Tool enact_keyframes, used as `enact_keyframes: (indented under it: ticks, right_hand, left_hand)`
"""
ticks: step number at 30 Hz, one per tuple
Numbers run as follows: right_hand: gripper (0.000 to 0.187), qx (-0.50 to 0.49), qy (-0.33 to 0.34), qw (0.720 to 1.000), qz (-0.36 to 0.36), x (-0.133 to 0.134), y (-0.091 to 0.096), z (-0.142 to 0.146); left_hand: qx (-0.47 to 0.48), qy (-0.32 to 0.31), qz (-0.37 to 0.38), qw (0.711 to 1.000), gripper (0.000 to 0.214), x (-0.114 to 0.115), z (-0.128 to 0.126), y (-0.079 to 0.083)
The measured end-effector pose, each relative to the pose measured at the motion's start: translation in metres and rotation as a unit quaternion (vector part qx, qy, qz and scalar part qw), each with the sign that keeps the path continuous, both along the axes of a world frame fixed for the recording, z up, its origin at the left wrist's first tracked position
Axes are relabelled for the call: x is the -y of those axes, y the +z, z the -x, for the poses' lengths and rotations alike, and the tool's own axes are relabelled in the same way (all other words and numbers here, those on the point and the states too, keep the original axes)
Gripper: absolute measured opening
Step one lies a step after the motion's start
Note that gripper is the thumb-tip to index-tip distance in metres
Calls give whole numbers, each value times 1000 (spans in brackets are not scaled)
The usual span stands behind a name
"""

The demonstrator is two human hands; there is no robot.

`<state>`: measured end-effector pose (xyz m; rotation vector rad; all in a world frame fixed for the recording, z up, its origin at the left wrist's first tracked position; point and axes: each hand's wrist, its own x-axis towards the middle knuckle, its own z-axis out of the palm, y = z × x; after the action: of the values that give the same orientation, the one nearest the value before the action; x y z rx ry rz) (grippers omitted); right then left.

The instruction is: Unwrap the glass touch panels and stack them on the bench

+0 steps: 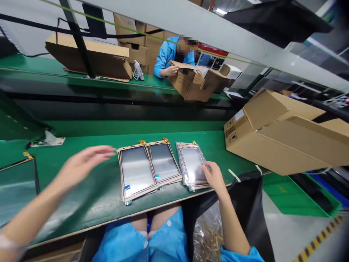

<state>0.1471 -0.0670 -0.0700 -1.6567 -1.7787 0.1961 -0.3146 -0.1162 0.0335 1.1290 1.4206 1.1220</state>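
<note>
Three stacks of flat touch screen panels with dark frames and orange flex tails lie side by side on the green bench: a left stack [138,171], a middle stack [163,162] and a right stack [192,163] that looks covered in clear film. My right hand [214,175] has its fingers curled and pinched at the right edge of the top touch screen panel on the right stack. To the left of the panels, my left hand [91,158] hovers over the bench, fingers stretched out, holding nothing. Small blue stickers show on the left and middle stacks.
A large open cardboard box [272,134] stands at the right. Another dark panel [19,185] lies at the far left. Below the bench edge hangs a black bag [245,207] beside clear plastic [208,233]. Across the bench, a person in blue handles a carton [191,85].
</note>
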Motion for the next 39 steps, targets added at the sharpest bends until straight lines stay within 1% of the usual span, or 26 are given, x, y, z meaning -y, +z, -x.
enact_keyframes:
  ticks: [1,2,3,5,6,7,9,11,12,14,16,18,20,22,25,28,31,36,39]
  right_hand:
    - [35,6,1,1000,0,-9,-4,-3]
    - [35,11,5,1000,0,-15,-6,-6]
    - [35,16,11,1000,-2,-17,-8,-7]
    - [36,26,33,999,-6,-9,-9,-8]
    - [35,29,48,998,-7,0,-9,-8]
    - [35,35,70,997,-7,12,-9,-7]
    - [44,71,126,989,1,39,-11,-3]
    - [55,128,168,977,4,62,-14,1]
    - [55,154,176,972,-2,70,-17,4]
    - [49,182,176,967,-34,77,-20,6]
    - [48,187,184,961,-94,76,-19,6]
    - [50,177,188,952,-165,71,-12,5]
    - [53,153,177,946,-224,66,-1,7]
    - [53,133,178,942,-252,62,12,13]
    - [47,114,191,942,-252,58,25,26]
    - [48,86,184,947,-250,58,29,35]
    - [50,60,183,950,-247,61,29,38]
    - [49,13,163,958,-237,70,25,46]
    - [50,-25,155,961,-229,75,20,53]
  left_hand:
    - [105,-59,37,992,34,-6,-36,-1]
    - [214,-113,106,964,30,-13,-74,-3]
    - [249,-145,137,948,26,-21,-111,-6]
    - [288,-170,174,926,20,-33,-176,-16]
    - [306,-172,188,917,17,-38,-201,-22]
    - [320,-172,201,910,15,-40,-220,-28]
    - [342,-167,219,898,12,-41,-244,-41]
    - [356,-157,229,892,10,-39,-254,-51]
    - [361,-150,232,891,9,-37,-256,-55]
    - [369,-133,232,890,7,-33,-258,-59]
    - [374,-118,233,890,6,-31,-258,-61]
    - [379,-110,240,887,5,-29,-259,-60]
    - [387,-116,253,879,5,-27,-261,-57]
    - [398,-131,263,869,13,-27,-264,-54]
    - [409,-139,257,865,23,-25,-268,-49]
    - [401,-130,237,875,16,-25,-268,-47]
    - [384,-129,219,888,5,-26,-263,-47]
    - [357,-139,193,903,21,-30,-256,-47]
    - [330,-145,177,916,25,-30,-255,-47]
